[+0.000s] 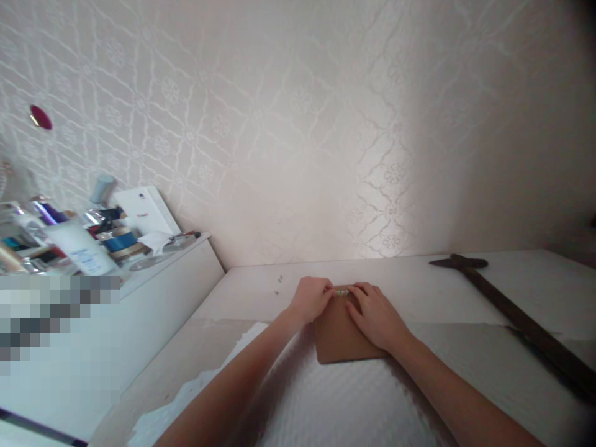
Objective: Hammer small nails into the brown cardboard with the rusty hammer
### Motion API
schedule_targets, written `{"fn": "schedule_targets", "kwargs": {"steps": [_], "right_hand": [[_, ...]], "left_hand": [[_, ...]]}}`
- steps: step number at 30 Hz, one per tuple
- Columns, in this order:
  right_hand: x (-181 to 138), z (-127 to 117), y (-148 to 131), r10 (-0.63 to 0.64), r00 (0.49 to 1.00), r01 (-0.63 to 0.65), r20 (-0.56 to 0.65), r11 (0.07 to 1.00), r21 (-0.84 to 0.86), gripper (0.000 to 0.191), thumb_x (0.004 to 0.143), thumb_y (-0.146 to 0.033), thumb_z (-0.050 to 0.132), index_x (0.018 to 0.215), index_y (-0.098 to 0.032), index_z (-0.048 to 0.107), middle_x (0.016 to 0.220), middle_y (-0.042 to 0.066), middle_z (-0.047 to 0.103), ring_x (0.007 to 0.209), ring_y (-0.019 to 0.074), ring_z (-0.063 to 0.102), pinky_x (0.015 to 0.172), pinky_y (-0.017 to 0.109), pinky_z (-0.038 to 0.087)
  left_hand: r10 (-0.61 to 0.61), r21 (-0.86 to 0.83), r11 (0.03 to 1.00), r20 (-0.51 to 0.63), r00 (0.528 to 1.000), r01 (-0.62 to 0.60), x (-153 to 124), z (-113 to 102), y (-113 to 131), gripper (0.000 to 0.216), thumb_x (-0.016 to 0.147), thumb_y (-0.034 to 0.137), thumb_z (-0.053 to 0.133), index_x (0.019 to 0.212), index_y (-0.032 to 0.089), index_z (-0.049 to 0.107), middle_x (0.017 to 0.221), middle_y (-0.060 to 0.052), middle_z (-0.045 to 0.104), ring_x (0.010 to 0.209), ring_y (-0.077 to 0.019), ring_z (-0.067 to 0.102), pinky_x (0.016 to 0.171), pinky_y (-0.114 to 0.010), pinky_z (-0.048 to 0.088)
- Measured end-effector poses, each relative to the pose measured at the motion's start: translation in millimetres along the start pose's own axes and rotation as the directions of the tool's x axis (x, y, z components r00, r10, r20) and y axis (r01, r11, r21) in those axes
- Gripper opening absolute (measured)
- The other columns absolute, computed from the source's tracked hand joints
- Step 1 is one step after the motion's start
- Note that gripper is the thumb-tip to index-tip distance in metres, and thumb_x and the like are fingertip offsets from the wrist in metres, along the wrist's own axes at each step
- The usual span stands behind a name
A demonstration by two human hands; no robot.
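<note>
A flat brown board [344, 338] with rounded corners lies in front of me, over a pale quilted cloth [339, 403]. Along its top edge runs a short row of small pale, shiny pieces [341, 292], too small to name surely. My left hand [313, 298] pinches at the left end of that row, thumb and forefinger together by the board's upper left corner. Curled over the board's upper right side, my right hand [372, 313] holds it, with the forefinger at the row's right end and the thumb on the brown face.
An old dark hammer [507, 304] lies at the right. A few tiny bits [279, 284] sit on the white surface [251, 285] left of my hands. On the left, a white cabinet [158, 316] carries bottles, a white tube [81, 248] and a white box [146, 211]. Patterned wall rises behind.
</note>
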State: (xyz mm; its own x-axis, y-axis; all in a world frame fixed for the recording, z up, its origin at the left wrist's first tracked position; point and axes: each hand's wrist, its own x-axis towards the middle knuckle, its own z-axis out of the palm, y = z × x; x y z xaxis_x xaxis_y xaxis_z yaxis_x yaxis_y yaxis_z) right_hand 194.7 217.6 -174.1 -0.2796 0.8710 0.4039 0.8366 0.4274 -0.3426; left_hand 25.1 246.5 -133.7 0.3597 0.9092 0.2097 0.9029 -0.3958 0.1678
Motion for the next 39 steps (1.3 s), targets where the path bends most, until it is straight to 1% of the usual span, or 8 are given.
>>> {"fn": "schedule_targets", "kwargs": {"steps": [8, 12, 15, 19, 23, 31, 35, 39], "right_hand": [[0.5, -0.6, 1.3, -0.010, 1.000, 0.009, 0.007, 1.000, 0.019, 0.036, 0.089, -0.023, 0.045, 0.118, -0.009, 0.061, 0.118, 0.016, 0.059, 0.110, 0.0265, 0.052, 0.098, 0.038, 0.039], [0.3, 0.5, 1.4, -0.016, 1.000, 0.016, -0.023, 1.000, 0.018, 0.035, 0.090, -0.023, 0.043, 0.117, -0.010, 0.061, 0.118, 0.016, 0.060, 0.110, 0.0258, 0.052, 0.098, 0.038, 0.040], [0.0, 1.8, 1.3, -0.011, 0.999, 0.011, -0.034, 1.000, 0.014, 0.035, 0.090, -0.023, 0.042, 0.116, -0.012, 0.061, 0.118, 0.016, 0.060, 0.111, 0.0257, 0.052, 0.096, 0.038, 0.040], [0.0, 2.4, 1.4, -0.008, 1.000, 0.008, -0.029, 1.000, 0.015, 0.035, 0.090, -0.023, 0.042, 0.116, -0.010, 0.062, 0.118, 0.017, 0.060, 0.112, 0.0265, 0.052, 0.097, 0.038, 0.041], [0.0, 1.9, 1.3, -0.008, 1.000, 0.009, -0.025, 1.000, 0.008, 0.036, 0.090, -0.023, 0.042, 0.117, -0.009, 0.061, 0.118, 0.017, 0.060, 0.113, 0.0267, 0.052, 0.097, 0.038, 0.040], [-0.5, 1.9, 1.5, -0.015, 0.999, 0.016, -0.041, 1.000, 0.009, 0.036, 0.090, -0.023, 0.042, 0.118, -0.010, 0.061, 0.118, 0.016, 0.060, 0.112, 0.0259, 0.052, 0.098, 0.038, 0.040], [0.1, 2.0, 1.4, -0.009, 1.000, 0.009, -0.026, 1.000, 0.010, 0.037, 0.090, -0.023, 0.042, 0.118, -0.009, 0.061, 0.118, 0.017, 0.060, 0.111, 0.0263, 0.052, 0.098, 0.038, 0.040], [0.4, 2.4, 1.6, -0.009, 0.999, 0.010, -0.031, 1.000, 0.012, 0.036, 0.090, -0.023, 0.042, 0.117, -0.010, 0.061, 0.118, 0.017, 0.060, 0.110, 0.0262, 0.053, 0.097, 0.038, 0.040]], "left_hand": [[-0.007, -0.026, 1.000, 0.004, 1.000, 0.007, 0.0, -10.1, 1.5, 0.019, 0.090, 0.026, 0.052, 0.091, 0.018, 0.069, 0.088, -0.004, 0.072, 0.087, -0.0184, 0.065, 0.082, -0.028, 0.047], [-0.154, -0.085, 0.985, -0.050, 0.987, 0.149, 2.8, -20.0, -16.9, 0.019, 0.088, 0.027, 0.055, 0.089, 0.020, 0.072, 0.091, -0.003, 0.073, 0.086, -0.0173, 0.065, 0.082, -0.027, 0.047], [-0.328, -0.111, 0.942, -0.090, 0.940, 0.318, 3.5, -29.6, -45.2, 0.020, 0.086, 0.029, 0.056, 0.089, 0.021, 0.074, 0.092, -0.003, 0.074, 0.088, -0.0180, 0.066, 0.081, -0.027, 0.048], [-0.551, -0.127, 0.830, -0.038, 0.834, 0.543, -4.8, -37.4, -83.3, 0.019, 0.084, 0.029, 0.058, 0.087, 0.022, 0.075, 0.091, -0.003, 0.075, 0.088, -0.0181, 0.068, 0.073, -0.023, 0.049], [-0.603, -0.113, 0.794, -0.030, 0.797, 0.597, -17.3, -36.6, -103.5, 0.019, 0.083, 0.029, 0.058, 0.088, 0.022, 0.076, 0.091, -0.004, 0.075, 0.086, -0.0189, 0.069, 0.067, -0.022, 0.049], [-0.645, -0.071, 0.763, -0.031, 0.763, 0.642, -17.6, -33.3, -114.0, 0.017, 0.080, 0.029, 0.061, 0.088, 0.023, 0.075, 0.095, -0.005, 0.074, 0.092, -0.0218, 0.067, 0.072, -0.025, 0.049], [-0.628, -0.049, 0.778, -0.092, 0.773, 0.627, -12.3, -33.1, -103.3, 0.021, 0.083, 0.031, 0.058, 0.094, 0.021, 0.073, 0.099, -0.007, 0.073, 0.095, -0.0225, 0.066, 0.078, -0.028, 0.049], [-0.408, -0.120, 0.910, -0.088, 0.909, 0.396, -4.8, -26.9, -70.1, 0.022, 0.086, 0.032, 0.056, 0.098, 0.023, 0.072, 0.094, -0.003, 0.073, 0.086, -0.0173, 0.067, 0.080, -0.025, 0.049]]}}
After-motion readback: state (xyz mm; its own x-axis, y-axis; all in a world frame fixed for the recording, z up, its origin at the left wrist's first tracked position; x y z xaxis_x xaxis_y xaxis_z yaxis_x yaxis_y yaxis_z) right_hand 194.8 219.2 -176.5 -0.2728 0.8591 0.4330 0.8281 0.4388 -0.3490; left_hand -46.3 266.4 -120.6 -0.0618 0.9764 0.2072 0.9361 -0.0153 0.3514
